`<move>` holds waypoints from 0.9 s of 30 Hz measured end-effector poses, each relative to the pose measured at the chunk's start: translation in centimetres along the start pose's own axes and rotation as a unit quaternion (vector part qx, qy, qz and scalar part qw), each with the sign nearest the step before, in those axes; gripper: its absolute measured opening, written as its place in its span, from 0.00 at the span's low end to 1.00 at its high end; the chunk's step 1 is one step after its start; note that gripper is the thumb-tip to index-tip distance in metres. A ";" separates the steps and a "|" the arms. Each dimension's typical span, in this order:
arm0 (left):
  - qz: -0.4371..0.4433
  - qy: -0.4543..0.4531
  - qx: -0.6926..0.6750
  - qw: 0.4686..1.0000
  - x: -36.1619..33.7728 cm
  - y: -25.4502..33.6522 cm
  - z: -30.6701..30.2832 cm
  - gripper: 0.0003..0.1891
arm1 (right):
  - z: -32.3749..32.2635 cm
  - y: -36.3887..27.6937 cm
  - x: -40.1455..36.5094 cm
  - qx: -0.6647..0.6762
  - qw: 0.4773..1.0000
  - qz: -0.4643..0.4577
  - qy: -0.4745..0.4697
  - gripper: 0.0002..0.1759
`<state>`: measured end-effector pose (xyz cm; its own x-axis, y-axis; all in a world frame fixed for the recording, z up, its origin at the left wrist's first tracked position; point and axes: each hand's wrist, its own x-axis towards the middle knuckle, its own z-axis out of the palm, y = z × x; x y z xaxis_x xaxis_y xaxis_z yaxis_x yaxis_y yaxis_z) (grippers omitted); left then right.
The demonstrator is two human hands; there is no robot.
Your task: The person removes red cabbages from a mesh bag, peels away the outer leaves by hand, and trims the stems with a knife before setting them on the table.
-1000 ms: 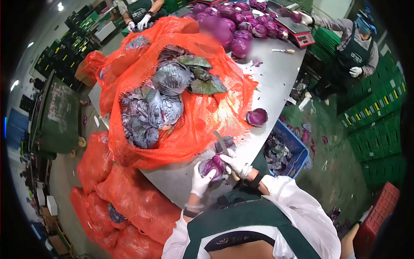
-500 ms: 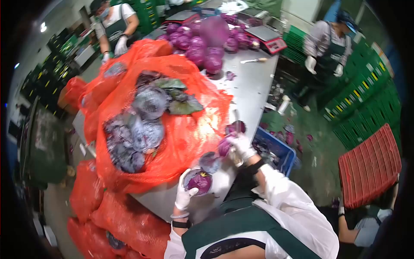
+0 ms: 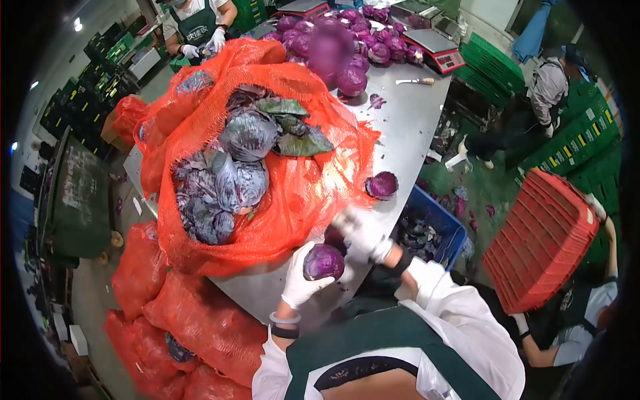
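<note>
Fingers of left hand (image 3: pixel 300 285) still cupping red cabbage (image 3: pixel 324 261), right hand (image 3: pixel 363 235) nearer

The round purple cabbage (image 3: pixel 323 261), pressed under both hands on the grey steel table (image 3: pixel 413 127) 1 s before, has been lifted clear in the white-gloved left hand (image 3: pixel 300 283). The white-gloved right hand (image 3: pixel 363 237), stretched well beyond the grip 0.5 s before, has been drawn back just beside the held head. The red slatted plastic crate (image 3: pixel 540 240), right of the grip, has been tipped up and brought nearer.
</note>
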<state>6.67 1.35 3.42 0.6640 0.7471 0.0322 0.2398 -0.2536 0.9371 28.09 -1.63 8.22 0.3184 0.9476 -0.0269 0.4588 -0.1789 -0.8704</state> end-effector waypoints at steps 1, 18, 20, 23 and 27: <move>-0.031 0.002 -0.127 0.991 -0.5 0.0 0.2 0.48 | -1.2 2.1 1.6 -0.029 0.998 -0.020 0.046 0.10; 0.068 0.022 0.050 0.996 0.4 2.2 0.4 0.48 | 3.5 7.1 -3.3 0.449 0.856 0.188 -0.173 0.14; 0.084 0.025 0.133 0.987 0.8 1.2 1.3 0.48 | 3.5 6.8 -3.1 0.433 0.878 0.176 -0.107 0.08; 0.044 0.035 0.175 0.983 1.4 -1.2 4.4 0.49 | 2.9 8.9 -2.7 0.356 0.913 0.179 -0.083 0.05; -0.025 0.003 0.254 0.967 2.1 -2.6 6.5 0.48 | 3.6 10.8 -2.5 0.268 0.945 0.173 -0.073 0.08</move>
<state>12.04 -0.47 -1.25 0.6386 0.7695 -0.0049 0.5892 -0.4848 0.6464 29.24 -4.93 -2.91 0.2371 0.8902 -0.3890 -0.1507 -0.3618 -0.9200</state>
